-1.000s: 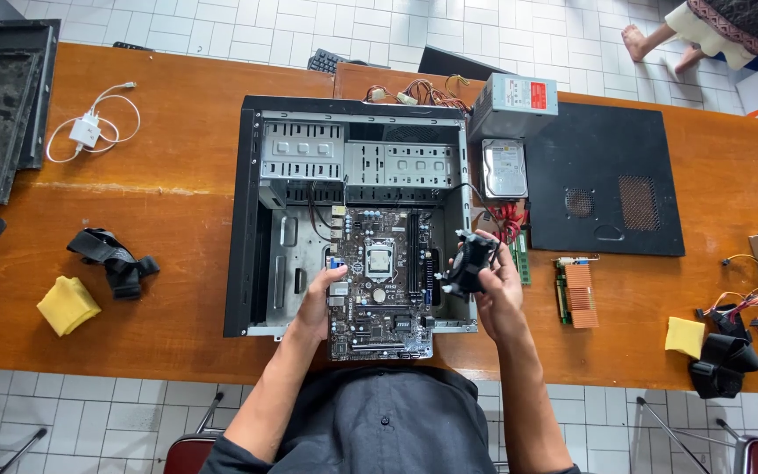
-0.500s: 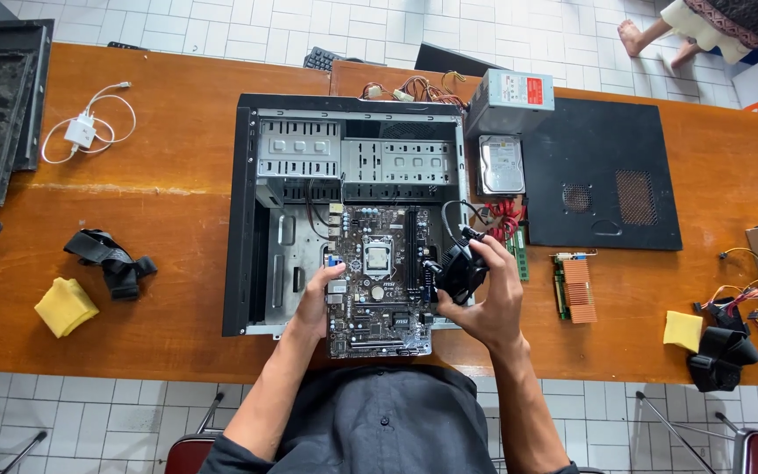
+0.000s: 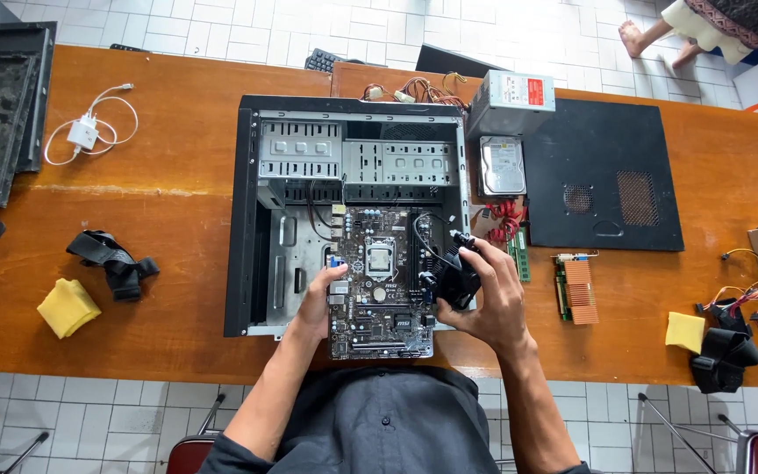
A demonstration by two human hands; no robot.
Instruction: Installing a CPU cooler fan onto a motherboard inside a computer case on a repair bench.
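An open black computer case [image 3: 240,219] lies flat on the wooden table. A dark motherboard [image 3: 377,290] rests tilted in it, its near edge sticking out past the case's front rim. My left hand [image 3: 319,298] grips the board's left edge. My right hand [image 3: 484,294] holds a black cooler fan [image 3: 454,274] with a thin cable, just right of the board's processor socket [image 3: 380,258].
Right of the case lie a grey power supply [image 3: 511,101], a hard drive [image 3: 503,165], a memory stick [image 3: 520,254], a card with a copper heatsink [image 3: 575,288] and a black side panel [image 3: 607,175]. Yellow cloths [image 3: 67,307] and black straps [image 3: 111,259] lie left. Another person's feet [image 3: 651,39] show top right.
My right hand has carried the cooler fan leftward and slightly down, from the case's right edge toward the motherboard. The left hand stayed on the board's left edge.
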